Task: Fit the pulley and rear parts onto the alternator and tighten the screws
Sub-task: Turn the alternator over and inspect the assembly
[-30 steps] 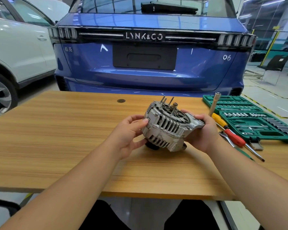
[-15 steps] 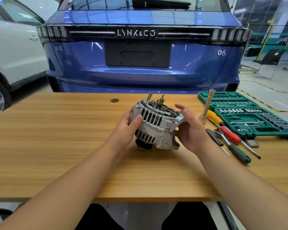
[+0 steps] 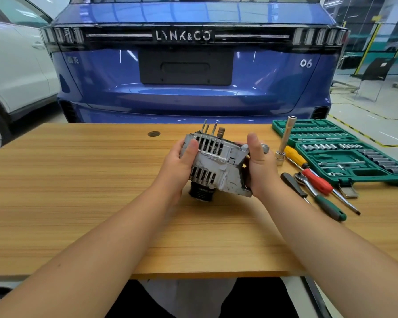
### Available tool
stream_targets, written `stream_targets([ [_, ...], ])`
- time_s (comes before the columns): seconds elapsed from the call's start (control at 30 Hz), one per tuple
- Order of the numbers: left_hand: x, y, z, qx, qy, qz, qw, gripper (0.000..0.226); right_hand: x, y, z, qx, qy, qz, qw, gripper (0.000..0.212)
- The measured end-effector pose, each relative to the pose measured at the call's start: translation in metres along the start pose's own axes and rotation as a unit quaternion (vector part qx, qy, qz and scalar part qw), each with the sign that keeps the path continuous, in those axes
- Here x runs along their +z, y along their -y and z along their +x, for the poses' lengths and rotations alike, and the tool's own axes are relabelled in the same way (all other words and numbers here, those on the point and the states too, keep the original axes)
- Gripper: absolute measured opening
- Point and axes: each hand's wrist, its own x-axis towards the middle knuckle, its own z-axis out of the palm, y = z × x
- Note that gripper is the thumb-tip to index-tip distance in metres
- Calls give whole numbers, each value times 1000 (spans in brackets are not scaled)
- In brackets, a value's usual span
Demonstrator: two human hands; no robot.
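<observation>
Both hands, left (image 3: 178, 167) and right (image 3: 260, 166), grip the alternator (image 3: 216, 164), pulley (image 3: 201, 191) down on the worktop (image 3: 78, 191); next, likely the rear parts, with tools right of it.

Wooden table (image 3: 78, 191) before a blue car (image 3: 193, 88), white car (image 3: 16, 72) beside it, glossy pale workshop floor (image 3: 377, 115).
</observation>
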Motion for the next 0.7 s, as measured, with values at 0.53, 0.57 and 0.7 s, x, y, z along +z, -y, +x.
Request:
stream_targets([
  [0.53, 19, -47, 47, -149, 4, 85, 985, 60, -6, 18, 47, 179, -64, 96, 977, 79],
  [0.57, 19, -51, 53, -164, 8, 100, 981, 64, -7, 20, 54, 191, -64, 106, 974, 80],
  [0.7, 16, -53, 75, -210, -2, 142, 967, 88, -11, 23, 83, 257, -78, 130, 955, 77],
])
